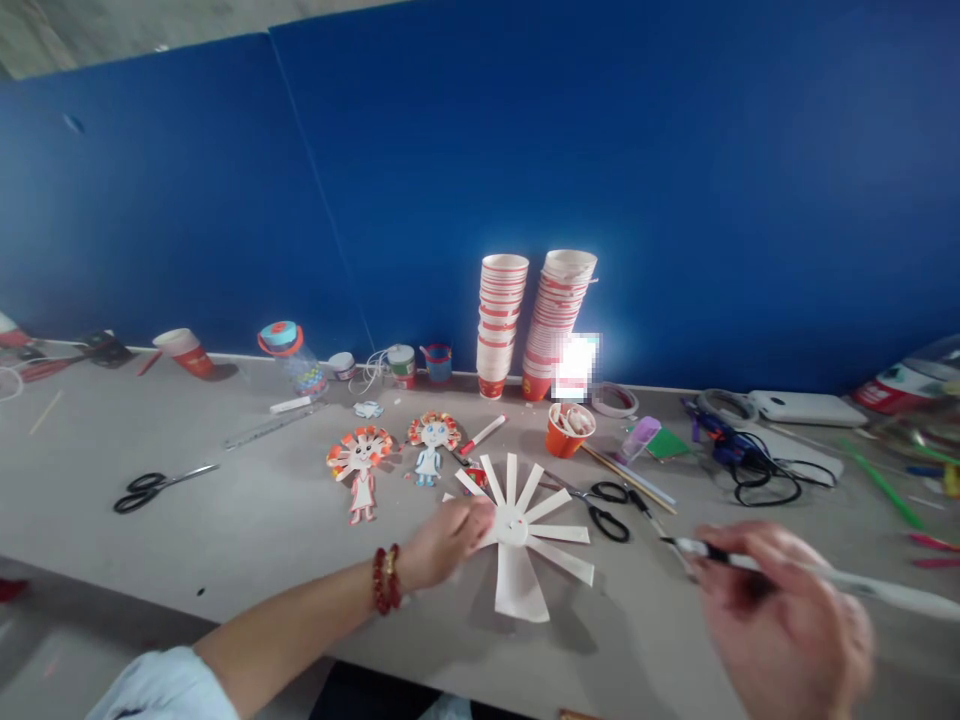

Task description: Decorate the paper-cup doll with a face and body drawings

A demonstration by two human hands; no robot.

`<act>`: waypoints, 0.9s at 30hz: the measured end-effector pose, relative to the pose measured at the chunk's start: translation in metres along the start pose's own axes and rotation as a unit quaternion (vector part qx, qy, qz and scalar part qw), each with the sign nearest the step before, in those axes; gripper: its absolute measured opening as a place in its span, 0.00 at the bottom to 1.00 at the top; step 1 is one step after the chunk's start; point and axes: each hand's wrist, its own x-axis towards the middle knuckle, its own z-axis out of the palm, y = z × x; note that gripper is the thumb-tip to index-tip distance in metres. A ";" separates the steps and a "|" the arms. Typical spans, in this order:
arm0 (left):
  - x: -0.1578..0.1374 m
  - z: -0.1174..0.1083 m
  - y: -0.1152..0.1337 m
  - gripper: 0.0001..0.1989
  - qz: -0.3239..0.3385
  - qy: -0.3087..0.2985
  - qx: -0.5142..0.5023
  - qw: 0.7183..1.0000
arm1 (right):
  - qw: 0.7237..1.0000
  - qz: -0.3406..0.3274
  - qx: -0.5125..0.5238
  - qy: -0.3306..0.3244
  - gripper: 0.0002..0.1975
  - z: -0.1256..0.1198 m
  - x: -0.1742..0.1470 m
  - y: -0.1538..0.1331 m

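My left hand (450,540), with a beaded bracelet on its wrist, pinches the edge of a white paper cup cut into strips (513,524). The strips fan out around the cup's round base, and one wide flap points toward me. To the right, my right hand (780,610) is closed around a slim white pen (877,590) with a dark section near its tip. The pen points left, apart from the cup. Beyond my left hand lie two paper dolls, one in a pink-edged dress (363,492) and one in blue (428,462).
Black-handled scissors (609,510) lie just right of the cut cup, and another pair (142,490) at far left. Two tall paper cup stacks (501,325) stand by the blue partition (420,180). An orange cup of scraps (568,442) and a glue gun (724,445) are farther right.
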 end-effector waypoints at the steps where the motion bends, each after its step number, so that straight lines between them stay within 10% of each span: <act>1: 0.007 -0.010 -0.004 0.26 -0.001 0.012 0.039 0.999 | 1.000 -0.019 -0.014 0.004 0.06 -0.004 0.004 -0.004; 5: 0.058 -0.036 -0.021 0.14 0.015 0.054 0.190 0.980 | 0.974 0.071 -0.125 -0.176 0.12 0.010 0.000 0.005; 11: 0.106 -0.026 -0.044 0.09 0.059 0.067 0.308 0.947 | 0.916 -0.002 -0.257 -0.309 0.14 0.030 -0.014 0.036; 21: 0.001 -0.002 -0.046 0.12 0.249 -0.058 0.287 0.923 | 0.896 0.046 -0.290 -0.333 0.18 0.023 -0.003 0.049; 27: -0.008 0.008 -0.058 0.15 0.241 -0.080 0.309 0.917 | 0.873 0.044 -0.274 -0.401 0.18 0.049 -0.007 0.075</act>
